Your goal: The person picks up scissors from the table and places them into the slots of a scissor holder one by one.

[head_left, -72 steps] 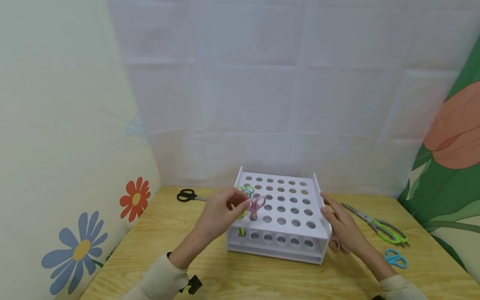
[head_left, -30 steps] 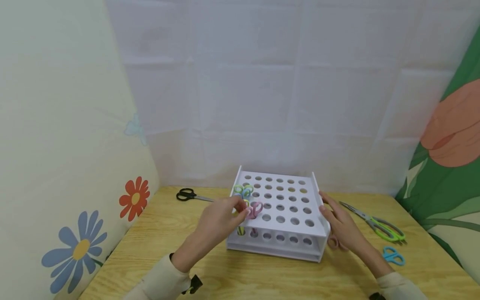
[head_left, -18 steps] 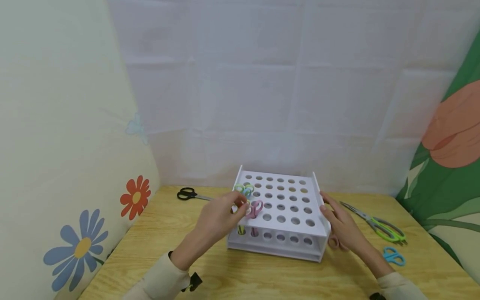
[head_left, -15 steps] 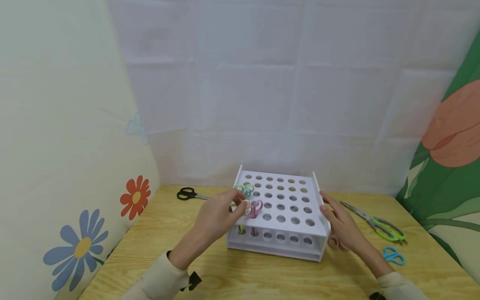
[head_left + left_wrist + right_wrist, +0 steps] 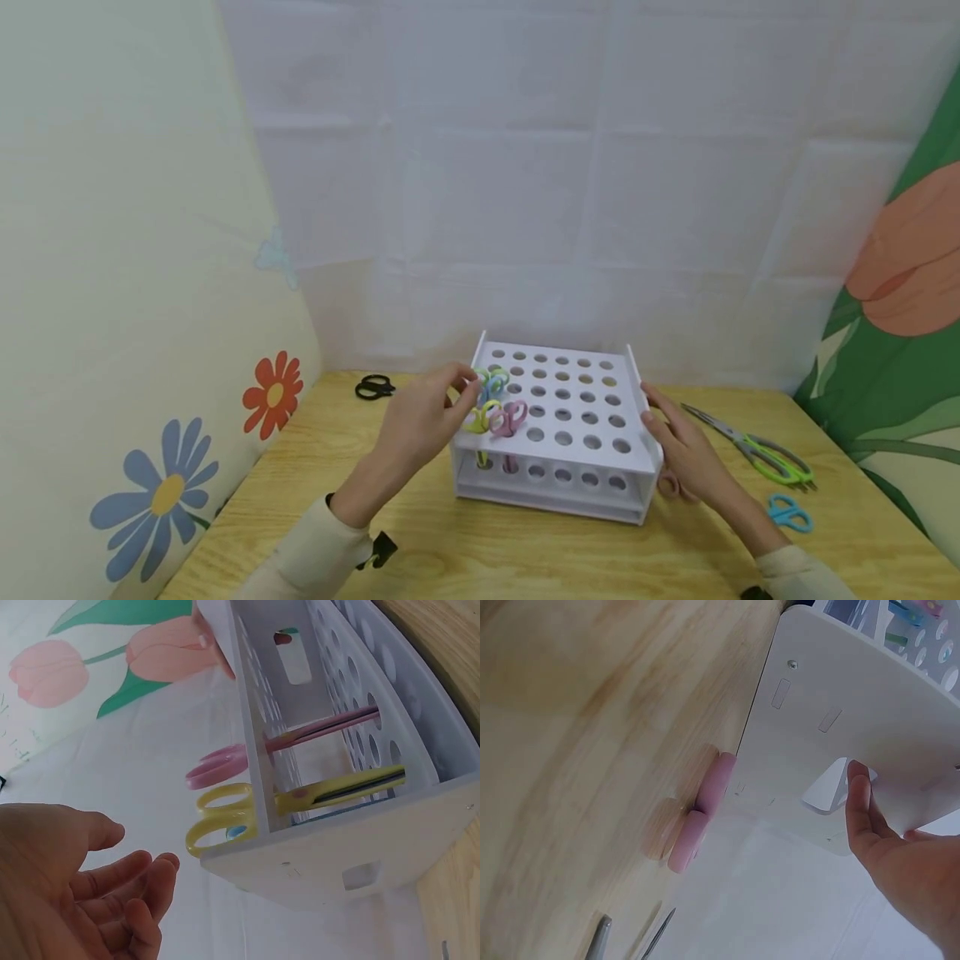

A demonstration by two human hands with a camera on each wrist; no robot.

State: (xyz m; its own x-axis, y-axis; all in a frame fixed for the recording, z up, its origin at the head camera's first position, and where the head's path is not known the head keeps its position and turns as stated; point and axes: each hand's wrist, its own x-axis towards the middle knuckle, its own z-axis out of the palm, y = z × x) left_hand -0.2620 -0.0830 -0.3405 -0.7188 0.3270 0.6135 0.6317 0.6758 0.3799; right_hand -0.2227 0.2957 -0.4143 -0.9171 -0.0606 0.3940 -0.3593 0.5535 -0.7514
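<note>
A white rack [image 5: 551,457] with rows of round holes stands on the table. Yellow scissors [image 5: 225,817] and pink scissors [image 5: 225,761] sit handles-up in its front row. Behind them, blue-and-green scissors [image 5: 493,382] stand in another hole. My left hand [image 5: 427,412] is beside the rack's left edge, fingers loosely bent and holding nothing; the left wrist view shows a gap between it and the yellow handles. My right hand [image 5: 686,454] grips the rack's right side panel [image 5: 840,697], one digit at the cut-out and other fingers at the panel's edge.
Black scissors [image 5: 373,387] lie at the back left, partly hidden by my left hand. Right of the rack lie green-and-grey shears [image 5: 772,462], blue-handled scissors [image 5: 789,512] and a pink-handled pair [image 5: 705,814] close against the panel. A white sheet hangs behind the table.
The pink scissors have sunk into their front-row hole, and my left hand has let go and moved left. My right hand stays at the rack's side.
</note>
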